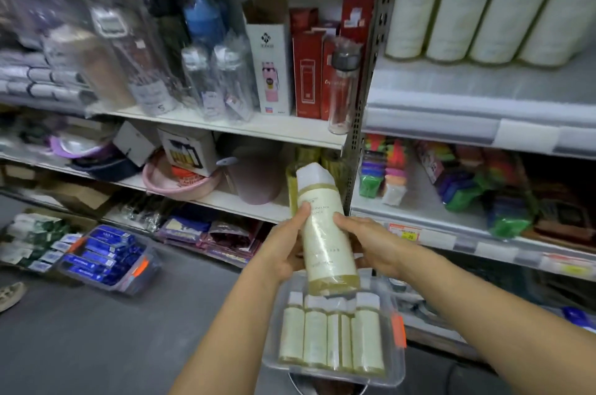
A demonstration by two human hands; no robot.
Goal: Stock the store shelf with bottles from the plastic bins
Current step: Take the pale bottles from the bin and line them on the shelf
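i see pale bottle (322, 227) held mid-air, cap tipped toward 11 o'clock. left hand (283, 249) clamps it from 9 o'clock, thumb on label. right hand (367, 246) grips from 3 o'clock. clear bin (398, 369) at 6 o'clock, more bottles (316, 339) lying inside. shelf (232, 201) at 12 o'clock.

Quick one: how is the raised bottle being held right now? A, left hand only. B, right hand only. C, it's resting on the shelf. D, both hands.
D: the left hand and the right hand both grip the bottle above the bin.
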